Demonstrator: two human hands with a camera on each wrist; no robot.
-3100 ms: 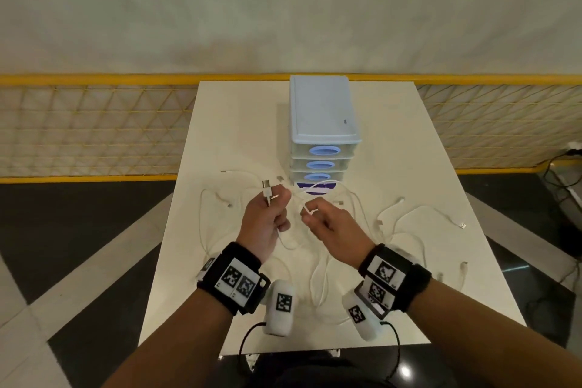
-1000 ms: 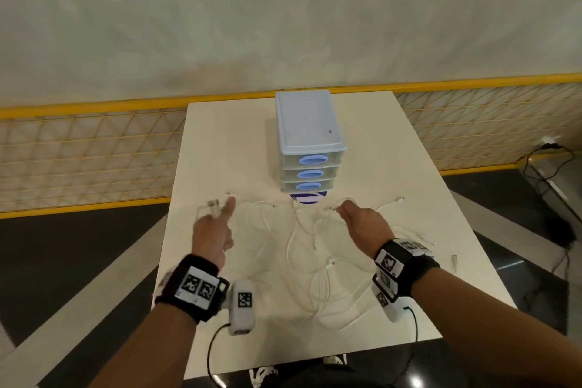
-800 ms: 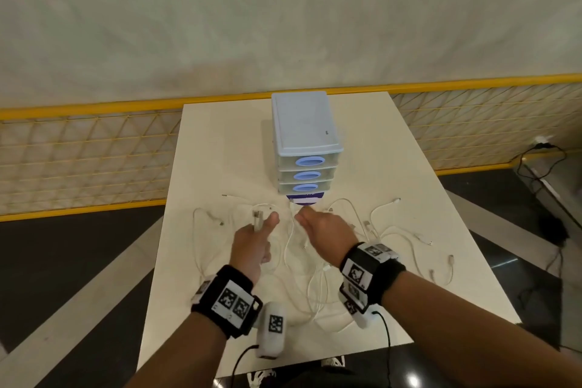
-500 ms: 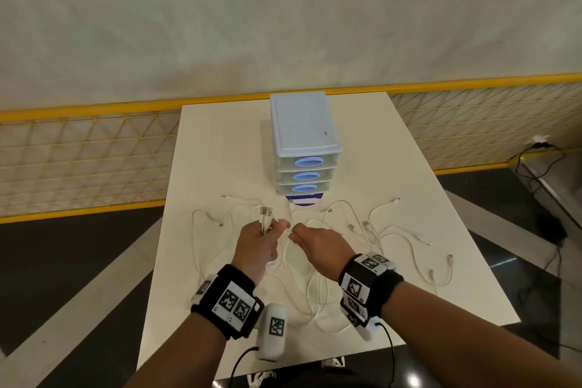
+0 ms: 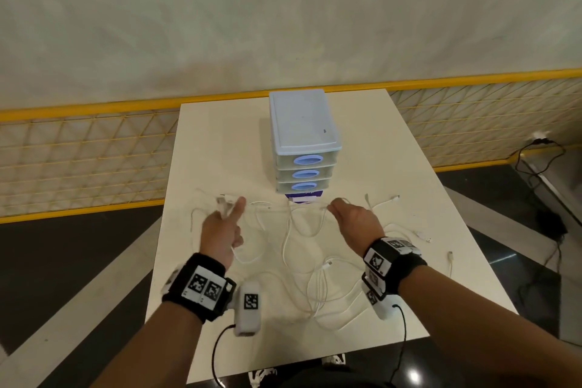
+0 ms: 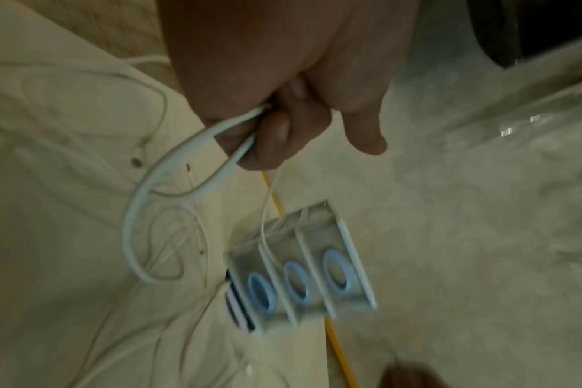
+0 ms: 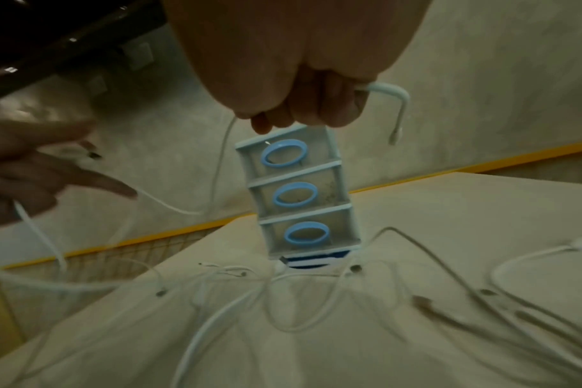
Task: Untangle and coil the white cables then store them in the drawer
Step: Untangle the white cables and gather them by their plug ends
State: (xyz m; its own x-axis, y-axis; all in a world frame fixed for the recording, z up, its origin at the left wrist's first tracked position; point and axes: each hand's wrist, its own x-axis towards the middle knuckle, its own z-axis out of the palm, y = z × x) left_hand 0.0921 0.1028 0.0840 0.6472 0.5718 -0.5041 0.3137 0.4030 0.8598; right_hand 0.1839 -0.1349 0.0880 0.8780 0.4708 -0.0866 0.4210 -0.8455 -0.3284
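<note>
Several white cables lie tangled on the white table. My left hand grips a loop of one white cable in curled fingers, index finger pointing out, with a plug end beside it. My right hand is curled round the same cable, whose short end sticks out of the fist. That cable runs between the two hands just in front of the pale blue drawer unit, whose three drawers with blue oval handles are closed.
Loose cable ends lie on the table's right side, another near its right edge. A yellow mesh fence runs behind the table. A black cord trails on the dark floor at right.
Half a second ago my hands were close together at the table's middle. They have moved apart, left hand to the left and right hand to the right, drawing the cable out between them.
</note>
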